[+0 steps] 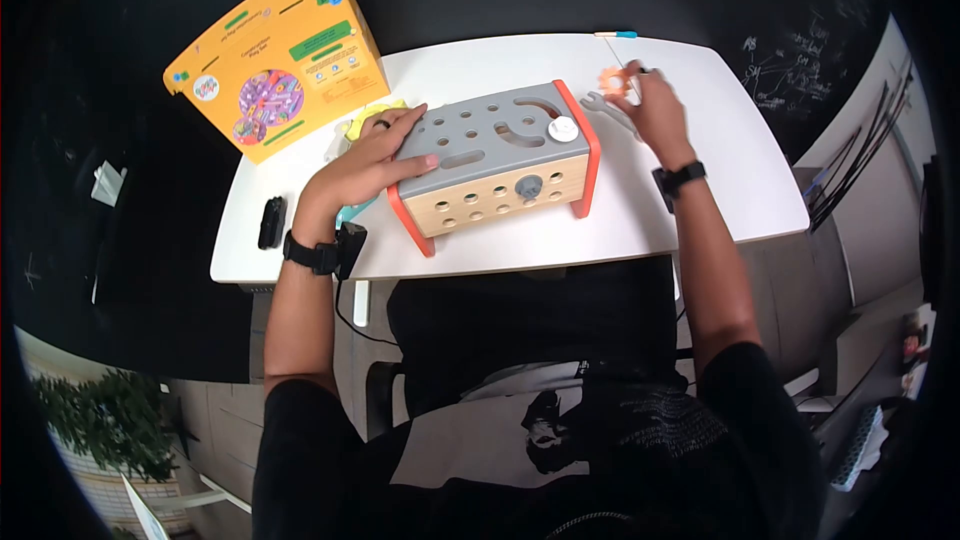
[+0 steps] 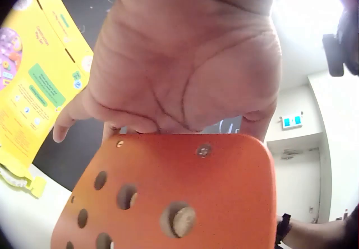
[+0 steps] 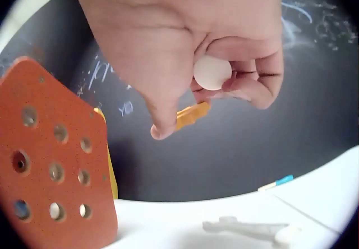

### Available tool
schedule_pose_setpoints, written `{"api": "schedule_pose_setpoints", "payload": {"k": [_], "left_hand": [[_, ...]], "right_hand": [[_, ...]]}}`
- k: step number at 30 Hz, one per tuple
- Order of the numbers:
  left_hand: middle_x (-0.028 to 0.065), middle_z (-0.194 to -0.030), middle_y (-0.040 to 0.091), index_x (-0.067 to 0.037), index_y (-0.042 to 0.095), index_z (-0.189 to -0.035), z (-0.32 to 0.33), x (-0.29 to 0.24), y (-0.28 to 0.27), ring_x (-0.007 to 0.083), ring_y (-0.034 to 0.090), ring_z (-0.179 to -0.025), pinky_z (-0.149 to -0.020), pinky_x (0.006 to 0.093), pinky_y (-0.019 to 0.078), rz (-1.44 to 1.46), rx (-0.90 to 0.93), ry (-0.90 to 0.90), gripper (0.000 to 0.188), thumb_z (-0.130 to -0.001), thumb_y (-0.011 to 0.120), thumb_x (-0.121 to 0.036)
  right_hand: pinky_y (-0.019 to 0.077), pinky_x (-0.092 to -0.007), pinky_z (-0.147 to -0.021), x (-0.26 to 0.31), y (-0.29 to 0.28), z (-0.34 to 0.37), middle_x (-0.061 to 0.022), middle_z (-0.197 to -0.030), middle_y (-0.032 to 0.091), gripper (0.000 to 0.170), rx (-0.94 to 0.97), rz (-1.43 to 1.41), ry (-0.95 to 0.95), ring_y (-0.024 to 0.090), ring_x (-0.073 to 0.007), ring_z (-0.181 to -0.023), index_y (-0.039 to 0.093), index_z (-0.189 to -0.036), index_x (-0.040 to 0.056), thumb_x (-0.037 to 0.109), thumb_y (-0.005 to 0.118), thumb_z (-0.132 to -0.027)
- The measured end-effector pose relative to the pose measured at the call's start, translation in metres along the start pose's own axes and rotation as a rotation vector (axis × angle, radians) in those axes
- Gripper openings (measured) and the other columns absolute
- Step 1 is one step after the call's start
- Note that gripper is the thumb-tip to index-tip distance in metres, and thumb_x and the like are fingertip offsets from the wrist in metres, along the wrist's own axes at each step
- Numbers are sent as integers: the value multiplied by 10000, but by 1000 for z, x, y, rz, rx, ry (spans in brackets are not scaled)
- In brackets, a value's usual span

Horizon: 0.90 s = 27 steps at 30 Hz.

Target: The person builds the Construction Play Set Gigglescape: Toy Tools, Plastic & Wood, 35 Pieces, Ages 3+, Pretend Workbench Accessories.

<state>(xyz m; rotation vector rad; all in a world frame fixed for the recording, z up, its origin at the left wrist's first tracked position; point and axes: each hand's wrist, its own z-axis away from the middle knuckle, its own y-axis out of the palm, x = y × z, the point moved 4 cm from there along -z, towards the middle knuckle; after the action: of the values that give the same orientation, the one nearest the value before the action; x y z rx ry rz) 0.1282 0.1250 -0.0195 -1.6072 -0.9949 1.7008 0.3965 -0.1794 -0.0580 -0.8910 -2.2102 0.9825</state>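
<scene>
At far left, a yellow box [image 1: 320, 25] stood at the rear of the white tabletop [image 1: 725, 175]; a small black object [image 1: 271, 223] lay nearer me. My left hand [image 1: 362, 166] rested across the left end of the toy workbench [image 1: 500, 166], thumb extended over its grey top. The workbench stood mid-tabletop, a white knob [image 1: 563, 129] at its top right and a grey bolt [image 1: 528, 187] in its front. Just right of it lay a grey wrench [image 1: 604, 105]. My right hand [image 1: 660, 115] pinched an orange gear [image 1: 613, 83] above the surface, with a white round piece [image 3: 212, 72] within its curled fingers.
</scene>
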Motion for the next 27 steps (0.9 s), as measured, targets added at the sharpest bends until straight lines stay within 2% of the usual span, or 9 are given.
{"api": "schedule_pose_setpoints", "payload": {"k": [3,6,8,10,11,15,22,25,27], "left_hand": [[298,-1517,464,44,432,-1538,-5,-20,0,393,433,-1416,-1110,443,440,-223,0,30,1193,-768,636,-844],[308,-1497,487,33,440,-1537,-14,-37,-2,408,464,-1395,-1088,453,465,-182,65,21,1231,-727,645,-871],[304,-1539,444,-30,428,-1565,-16,-38,-3,413,429,-1425,-1127,459,426,-103,112,48,1214,-724,643,-879],[265,-1581,396,-130,433,-1584,-19,-39,0,411,433,-1391,-1148,423,382,-75,153,222,1027,-799,694,-739],[251,-1625,347,-245,417,-1600,-18,-39,3,426,388,-1435,-1181,454,337,-174,136,183,1042,-727,798,-667],[231,-1657,321,-359,422,-1588,-9,-37,16,447,308,-1497,-1191,575,266,-349,43,221,1075,-636,886,-541],[227,-1644,354,-358,444,-1578,-5,-37,24,467,332,-1492,-1178,587,275,-353,-66,297,1052,-607,842,-428],[231,-1638,362,-365,440,-1581,-6,-35,24,460,355,-1483,-1169,594,289,-379,-77,310,1060,-603,842,-442],[230,-1637,363,-378,435,-1583,-7,-33,25,450,367,-1480,-1167,591,301,-396,-73,316,1057,-608,837,-460]], "right_hand": [[551,-373,-613,31,-63,23,-96,-936,619,539,-188,-53,32,663,-273,-816,634,-1255,114,449,803,-868],[562,-380,-612,79,-87,61,-110,-948,617,601,-398,-264,-327,665,-275,-812,662,-1252,115,445,865,-792],[574,-369,-631,125,-84,98,-133,-1022,623,533,-273,-296,-493,679,-283,-837,697,-1194,154,485,830,-799],[568,-340,-642,158,-79,121,-83,-994,584,439,-104,-279,-590,661,-224,-851,697,-1180,170,453,780,-854],[565,-341,-638,167,-69,126,-68,-985,562,423,-108,-322,-615,651,-213,-839,686,-1181,176,433,773,-856],[561,-347,-628,183,-38,138,-69,-967,550,397,-70,-307,-608,654,-213,-833,665,-1188,176,360,787,-857],[574,-374,-666,185,-28,139,-89,-982,543,395,-76,-285,-551,652,-237,-851,661,-1214,161,274,782,-855],[576,-396,-730,181,-38,142,-115,-1018,529,514,64,-432,-579,644,-272,-885,585,-1372,135,202,742,-887],[558,-328,-693,177,-42,147,-143,-1083,518,587,178,-690,-549,615,-247,-747,417,-1540,114,71,608,-987]]}}
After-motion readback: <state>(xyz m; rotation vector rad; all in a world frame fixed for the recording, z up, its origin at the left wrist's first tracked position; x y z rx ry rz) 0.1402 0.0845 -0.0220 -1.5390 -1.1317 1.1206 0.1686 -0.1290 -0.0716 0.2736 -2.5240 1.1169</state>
